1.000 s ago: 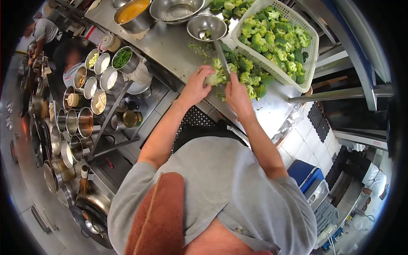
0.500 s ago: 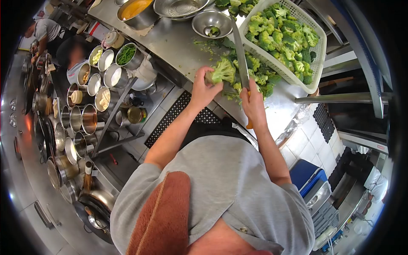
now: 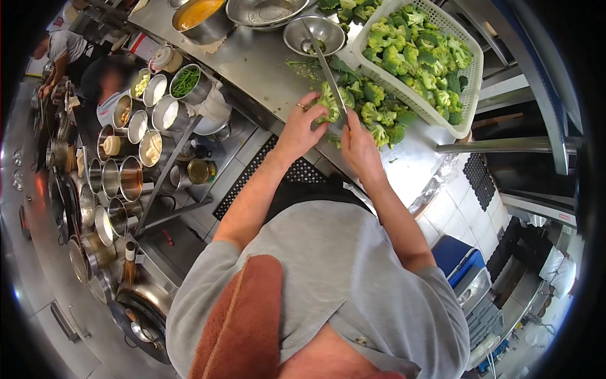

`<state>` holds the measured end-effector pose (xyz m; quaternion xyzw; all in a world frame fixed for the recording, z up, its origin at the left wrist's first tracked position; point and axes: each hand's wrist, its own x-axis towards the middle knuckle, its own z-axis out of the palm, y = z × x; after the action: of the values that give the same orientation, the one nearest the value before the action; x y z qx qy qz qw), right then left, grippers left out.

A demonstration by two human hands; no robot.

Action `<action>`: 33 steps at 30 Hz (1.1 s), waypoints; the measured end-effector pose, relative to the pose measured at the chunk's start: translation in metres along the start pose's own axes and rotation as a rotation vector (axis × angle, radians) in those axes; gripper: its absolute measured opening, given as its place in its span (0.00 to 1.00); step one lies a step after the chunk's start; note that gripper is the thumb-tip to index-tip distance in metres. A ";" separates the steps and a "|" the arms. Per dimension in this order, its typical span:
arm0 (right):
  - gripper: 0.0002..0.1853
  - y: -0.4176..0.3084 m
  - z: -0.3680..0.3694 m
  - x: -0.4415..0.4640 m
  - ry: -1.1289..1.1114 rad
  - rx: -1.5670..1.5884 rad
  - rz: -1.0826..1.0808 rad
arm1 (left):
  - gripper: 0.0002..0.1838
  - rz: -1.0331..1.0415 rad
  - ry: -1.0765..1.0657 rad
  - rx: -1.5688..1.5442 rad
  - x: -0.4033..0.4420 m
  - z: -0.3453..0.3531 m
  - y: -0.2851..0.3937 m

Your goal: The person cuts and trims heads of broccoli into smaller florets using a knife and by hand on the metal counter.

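My left hand (image 3: 303, 126) is closed around a head of broccoli (image 3: 327, 103) above the steel counter (image 3: 265, 79). In my right hand (image 3: 361, 144) is a large kitchen knife (image 3: 328, 74), its long blade slanting up and away to the left. The blade lies against or just beside the broccoli; exact contact is hard to make out. Loose broccoli florets (image 3: 379, 115) are piled just beyond my right hand. Behind them a white plastic basket (image 3: 419, 106) holds many cut florets. A small steel bowl (image 3: 295, 36) with green scraps stands under the knife tip.
A pot of orange liquid (image 3: 197, 19) and a perforated steel bowl (image 3: 265, 9) stand at the counter's far side. Left, a rack carries several steel containers, one with green beans (image 3: 185, 82). Another person (image 3: 66, 47) is at the far left. A metal bar (image 3: 505, 146) juts in from the right.
The knife has moved left, from beside the broccoli to across it. The broccoli has turned in my left hand, and my right hand has come closer to my left.
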<state>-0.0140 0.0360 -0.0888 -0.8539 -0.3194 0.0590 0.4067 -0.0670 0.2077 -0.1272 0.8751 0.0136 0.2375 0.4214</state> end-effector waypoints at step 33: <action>0.19 0.035 -0.031 0.041 0.144 0.087 0.133 | 0.16 -0.045 0.244 -0.041 -0.013 0.027 -0.002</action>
<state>0.0469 0.0233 -0.0871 -0.8567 -0.2293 0.0381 0.4606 -0.0673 0.1864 -0.1479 0.8305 0.0796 0.3326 0.4397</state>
